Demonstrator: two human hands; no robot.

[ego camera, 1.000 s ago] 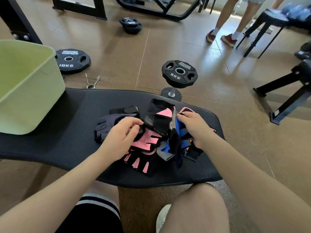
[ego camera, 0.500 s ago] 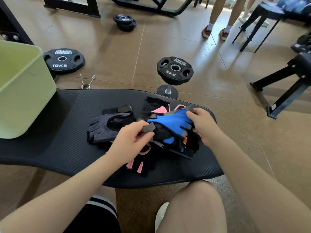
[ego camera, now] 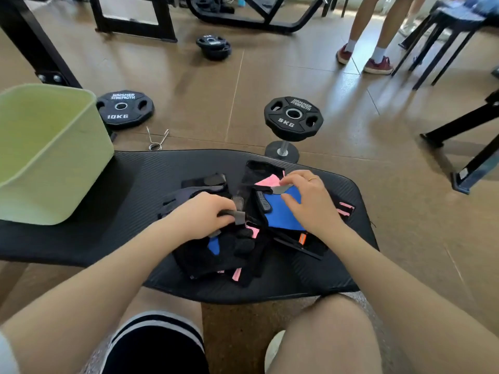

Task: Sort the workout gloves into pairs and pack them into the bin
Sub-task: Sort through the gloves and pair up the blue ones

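Observation:
Several workout gloves lie heaped on a black mat (ego camera: pixel 135 184). My right hand (ego camera: pixel 310 203) pinches the grey tab of a blue-and-black glove (ego camera: pixel 280 214) lying flat on the heap. My left hand (ego camera: pixel 202 214) grips the grey strap of a second blue-and-black glove (ego camera: pixel 216 252), which lies palm-side up nearer to me. Pink-and-black gloves (ego camera: pixel 267 182) show under and around them. A dark navy glove (ego camera: pixel 178 198) lies just left of my left hand. The pale green bin (ego camera: pixel 54 168) stands on the mat's left end; what shows of its inside is bare.
On the brown floor behind the mat are a 5 kg plate on a stand (ego camera: pixel 293 117), a 10 kg plate (ego camera: pixel 124 107) and a spring collar clip (ego camera: pixel 156 139). Black rack frames (ego camera: pixel 135 25) stand further back. A person's legs (ego camera: pixel 375 31) and stools (ego camera: pixel 448 31) are at far right.
The one blue glove held between both hands has been laid flat under my right hand. My left hand has dropped lower and now holds a second blue glove's strap.

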